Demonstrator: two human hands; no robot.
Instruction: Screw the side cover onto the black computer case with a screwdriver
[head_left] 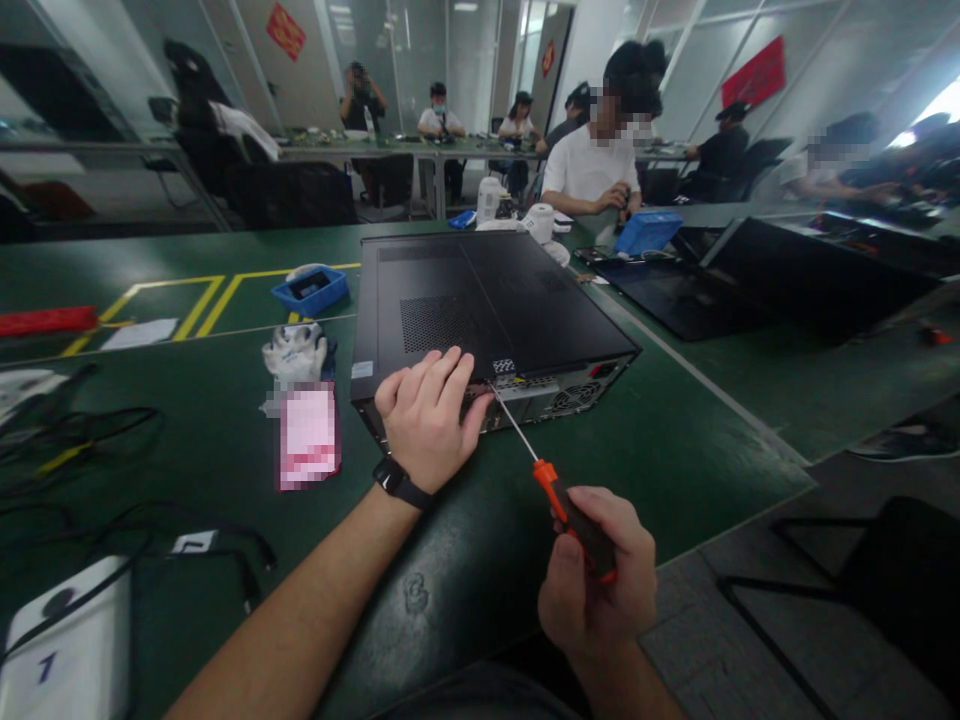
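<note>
A black computer case (517, 290) lies on its side, with its back panel turned toward me. On its near edge rests my left hand (435, 410), fingers laid over the top cover and thumb beside the screwdriver tip. My right hand (604, 570) is wrapped round the orange and black handle of a screwdriver (551, 480). The thin shaft slants up to the left, and its tip meets the back edge of the case near the left thumb. Whether a screw sits under the tip is too small to tell. A fan grille (576, 396) shows at the panel's right.
Left of the case are a blue tray (311, 290), gloves (296, 350) and a pink-edged card (309, 437). Black cables (217, 525) and a white device marked 1 (71, 640) lie nearer. Opened black casing (817, 270) stands right. A co-worker (600, 165) sits opposite.
</note>
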